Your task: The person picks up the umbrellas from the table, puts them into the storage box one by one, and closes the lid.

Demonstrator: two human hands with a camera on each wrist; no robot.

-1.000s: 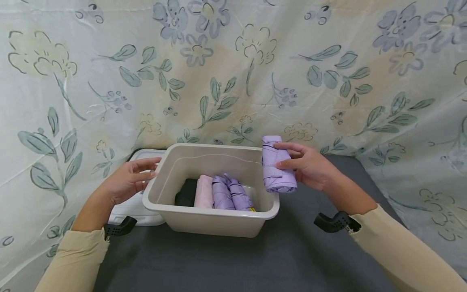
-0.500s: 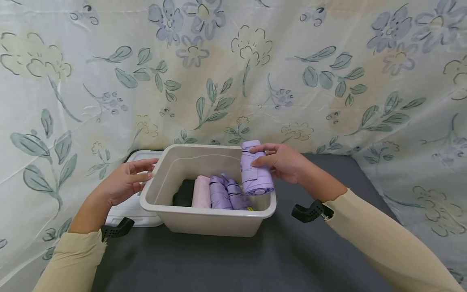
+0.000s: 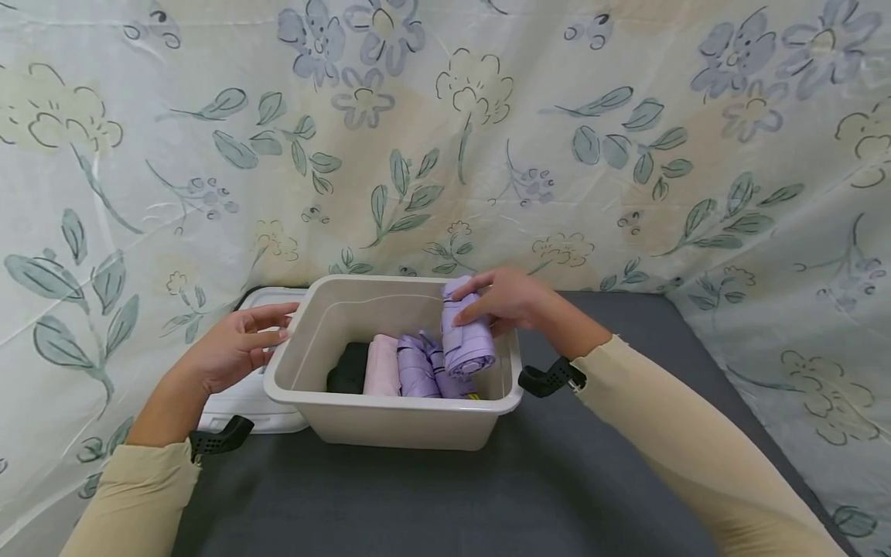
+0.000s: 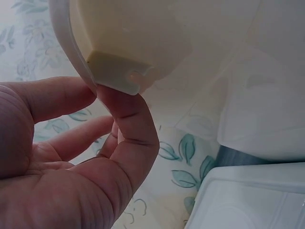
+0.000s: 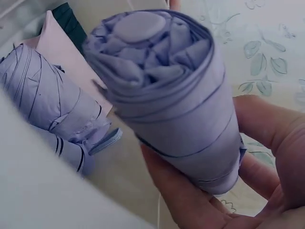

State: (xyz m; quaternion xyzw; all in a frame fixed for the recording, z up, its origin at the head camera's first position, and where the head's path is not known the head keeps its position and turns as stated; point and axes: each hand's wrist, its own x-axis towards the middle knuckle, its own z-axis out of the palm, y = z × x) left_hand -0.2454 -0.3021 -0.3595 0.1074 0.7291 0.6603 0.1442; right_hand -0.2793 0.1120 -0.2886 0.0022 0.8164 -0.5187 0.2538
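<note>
A lilac folded umbrella [image 3: 468, 333] is held in my right hand [image 3: 508, 298], over the right part of a beige plastic bin [image 3: 411, 424]. Its rolled end with a pale round cap faces the camera in the right wrist view. At the bin's left rim, my left hand [image 3: 247, 340] pinches the edge; one finger bends under the lip in the left wrist view. Inside the bin lie a black bundle [image 3: 348, 370], a pink bundle [image 3: 382, 367] and two more lilac umbrellas, the left one [image 3: 415, 367] in plain sight and the right one [image 3: 436, 356] partly covered.
A white lid [image 3: 257, 414] lies on the dark grey table [image 3: 431, 503], left of the bin and partly behind it. A floral curtain [image 3: 445, 139] hangs close behind the bin and along both sides.
My right hand has carried the lilac umbrella leftward from the bin's right edge to above its inside. The left hand stays at the rim.
</note>
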